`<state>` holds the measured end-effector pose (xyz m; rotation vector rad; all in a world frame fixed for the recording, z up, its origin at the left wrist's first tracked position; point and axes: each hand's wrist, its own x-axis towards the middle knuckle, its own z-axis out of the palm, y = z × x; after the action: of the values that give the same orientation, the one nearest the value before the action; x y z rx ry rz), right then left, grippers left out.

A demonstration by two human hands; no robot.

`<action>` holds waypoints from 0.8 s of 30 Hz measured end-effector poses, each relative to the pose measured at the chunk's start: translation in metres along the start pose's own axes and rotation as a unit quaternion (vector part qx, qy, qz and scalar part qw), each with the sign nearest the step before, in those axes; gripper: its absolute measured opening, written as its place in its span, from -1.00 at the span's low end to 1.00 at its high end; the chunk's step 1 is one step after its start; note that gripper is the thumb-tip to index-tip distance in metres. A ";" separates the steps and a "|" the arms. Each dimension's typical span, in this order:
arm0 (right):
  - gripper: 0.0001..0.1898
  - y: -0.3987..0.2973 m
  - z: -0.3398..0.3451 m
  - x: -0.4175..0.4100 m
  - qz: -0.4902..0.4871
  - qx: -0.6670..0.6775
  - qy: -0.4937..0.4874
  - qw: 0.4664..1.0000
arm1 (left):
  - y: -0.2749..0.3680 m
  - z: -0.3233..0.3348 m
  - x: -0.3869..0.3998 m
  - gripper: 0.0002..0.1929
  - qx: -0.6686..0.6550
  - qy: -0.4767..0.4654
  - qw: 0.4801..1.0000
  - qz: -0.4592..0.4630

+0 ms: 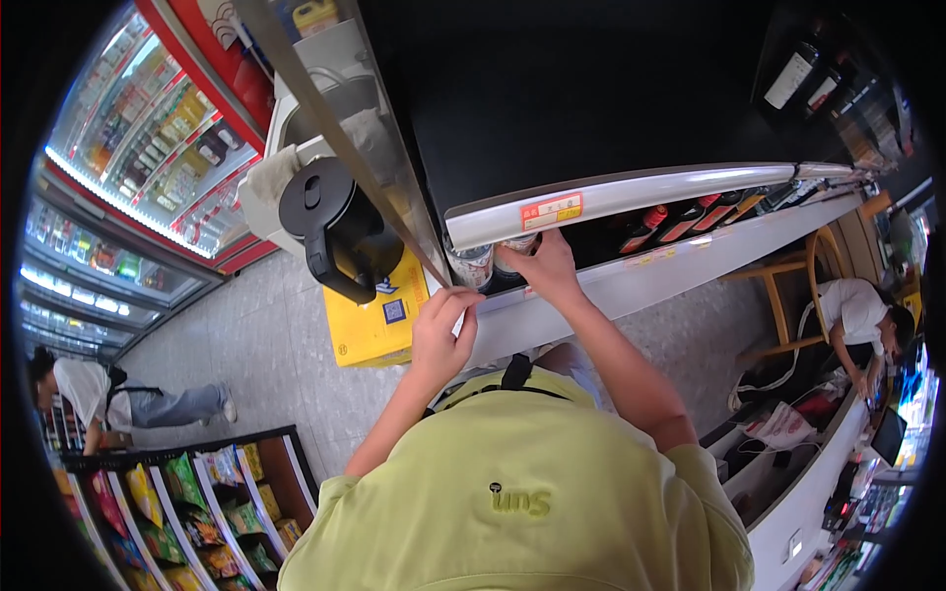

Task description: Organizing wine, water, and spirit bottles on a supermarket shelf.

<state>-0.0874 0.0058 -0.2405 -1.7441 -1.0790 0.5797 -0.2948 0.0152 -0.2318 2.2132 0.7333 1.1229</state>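
Note:
My right hand reaches under the upper shelf's front rail, its fingers around a patterned cylindrical container. A second white patterned container stands beside it, at the left end of the lower shelf. My left hand is at that shelf's left front corner, thumb and fingers curled close together. Whether anything is between them cannot be made out. A price tag sits on the upper rail above my right hand. Farther right on the lower shelf lie several dark bottles with red necks.
Left of the shelf, a black electric kettle stands by a yellow box. Behind it is a sink. Drinks coolers and a snack rack are at left. One person is at left, another by a wooden chair.

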 end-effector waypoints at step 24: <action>-0.37 -0.032 -0.097 -0.101 0.053 0.210 0.140 0.966 | -0.008 0.022 -0.004 -0.73 0.068 0.094 0.992 0.045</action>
<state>-0.0760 -0.1240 -0.1805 -1.4606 -0.6143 0.5598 -0.2800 0.0127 -0.2508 2.2942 0.8169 1.3780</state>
